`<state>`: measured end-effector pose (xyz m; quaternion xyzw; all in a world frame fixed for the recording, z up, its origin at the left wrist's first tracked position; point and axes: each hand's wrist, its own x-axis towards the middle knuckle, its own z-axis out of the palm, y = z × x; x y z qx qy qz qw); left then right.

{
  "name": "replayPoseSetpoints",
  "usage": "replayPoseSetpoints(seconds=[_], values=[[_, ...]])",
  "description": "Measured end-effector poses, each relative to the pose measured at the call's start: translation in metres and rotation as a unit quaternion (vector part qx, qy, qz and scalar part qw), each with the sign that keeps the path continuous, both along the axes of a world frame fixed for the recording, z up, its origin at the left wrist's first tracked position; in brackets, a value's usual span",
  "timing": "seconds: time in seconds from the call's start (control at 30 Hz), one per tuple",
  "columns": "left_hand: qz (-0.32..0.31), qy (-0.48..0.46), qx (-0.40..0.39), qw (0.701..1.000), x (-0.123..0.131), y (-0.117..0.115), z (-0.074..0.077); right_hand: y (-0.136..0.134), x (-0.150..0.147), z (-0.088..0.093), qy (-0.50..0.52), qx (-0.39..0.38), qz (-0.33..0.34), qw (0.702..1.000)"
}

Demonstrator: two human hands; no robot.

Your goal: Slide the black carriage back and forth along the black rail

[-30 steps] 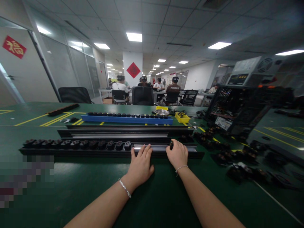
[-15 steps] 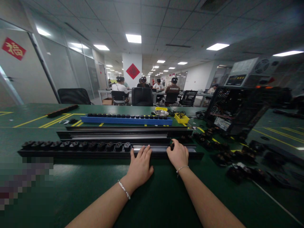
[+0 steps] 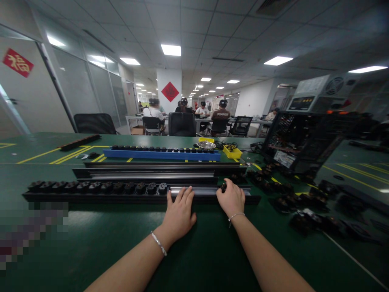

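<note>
A long black rail (image 3: 121,198), like a power-strip housing, lies crosswise on the green table. Black socket modules (image 3: 129,187) fill its left part in a row; bare metal channel (image 3: 204,190) shows further right. My left hand (image 3: 180,209) rests with fingers spread on the rail, just right of the last module. Over the rail's right part, my right hand (image 3: 231,197) is closed, thumb and fingers around a small black socket module (image 3: 224,187), mostly hidden by the hand.
Behind lie more black rails (image 3: 152,175) and a blue rail (image 3: 161,155) bearing a row of modules. Loose black modules (image 3: 306,221) spread across the right side, near an open computer case (image 3: 291,142). A yellow bin (image 3: 232,152) and a metal bowl (image 3: 206,144) stand further back.
My right hand has shifted slightly right along the rail, with the small module in its fingers. My left hand stays in place.
</note>
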<state>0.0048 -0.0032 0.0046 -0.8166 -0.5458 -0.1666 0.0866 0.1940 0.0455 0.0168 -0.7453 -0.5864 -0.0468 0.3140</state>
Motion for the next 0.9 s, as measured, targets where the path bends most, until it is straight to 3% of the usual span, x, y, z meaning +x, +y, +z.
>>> replayPoseSetpoints(seconds=[0.9], values=[[-0.007, -0.004, 0.004, 1.000, -0.002, 0.002, -0.003, 0.005, 0.024, 0.007, -0.005, -0.085, -0.020, 0.996]])
